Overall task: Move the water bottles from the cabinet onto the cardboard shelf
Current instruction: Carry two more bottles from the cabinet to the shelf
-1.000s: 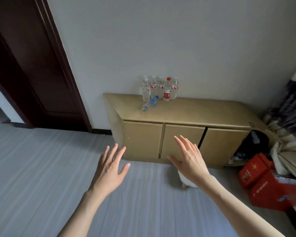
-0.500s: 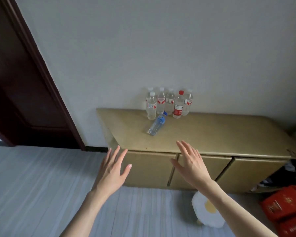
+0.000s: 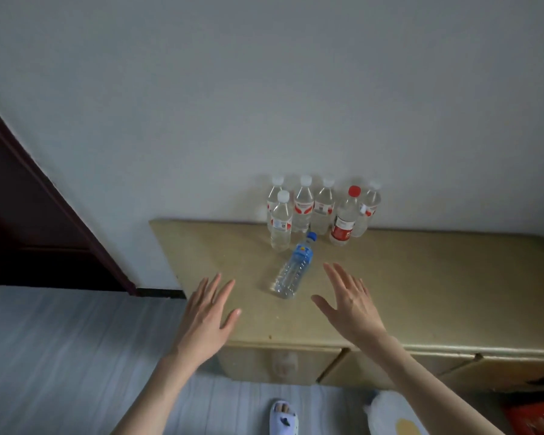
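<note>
Your left hand (image 3: 206,318) is spread flat with straight fingers, palm down, holding nothing; it hovers over the front left part of the cabinet (image 3: 421,277) top. Your right hand (image 3: 350,304) is likewise spread, fingers straight and thumb out to the side, and it holds nothing either. Whether either palm touches the surface cannot be told from this angle.

Between your two hands, a little further back, lies the blue-capped bottle (image 3: 292,268) on its side, its cap pointing toward the wall and its base toward you. It is near both hands but touches neither.

Behind it, against the wall (image 3: 264,105), stand the other water bottles upright in a tight cluster. A white-capped bottle (image 3: 280,222) stands in front at the left, just beside the lying bottle's cap. The red-capped bottle (image 3: 346,219) with a red label stands at the right of the group, and four more white-capped ones are ranged behind, close to the wall.

At the left edge is a dark door (image 3: 29,208). Below, on the pale striped floor (image 3: 60,356), you can see your slipper (image 3: 282,417) near the cabinet front.
</note>
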A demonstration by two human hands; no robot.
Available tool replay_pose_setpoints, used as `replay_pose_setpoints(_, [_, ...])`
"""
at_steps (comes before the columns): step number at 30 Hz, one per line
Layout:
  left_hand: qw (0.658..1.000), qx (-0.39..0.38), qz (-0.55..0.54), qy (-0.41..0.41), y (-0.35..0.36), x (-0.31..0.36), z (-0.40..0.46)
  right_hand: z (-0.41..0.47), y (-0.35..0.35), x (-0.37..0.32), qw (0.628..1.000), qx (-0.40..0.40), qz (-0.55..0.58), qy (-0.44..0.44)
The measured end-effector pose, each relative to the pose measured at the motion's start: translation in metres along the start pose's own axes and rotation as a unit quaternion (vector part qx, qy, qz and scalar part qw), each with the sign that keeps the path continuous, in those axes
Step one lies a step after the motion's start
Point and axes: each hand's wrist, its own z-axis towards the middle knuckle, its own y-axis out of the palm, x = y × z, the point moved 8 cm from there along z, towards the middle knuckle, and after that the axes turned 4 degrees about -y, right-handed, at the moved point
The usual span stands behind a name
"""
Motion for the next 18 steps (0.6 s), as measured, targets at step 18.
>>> replay_pose_setpoints(18, [0.992,-0.067,0.035,0.1,0.019,0.021,0.3,0.248,0.042,0.023,0.983,-0.046,0.169,0.049])
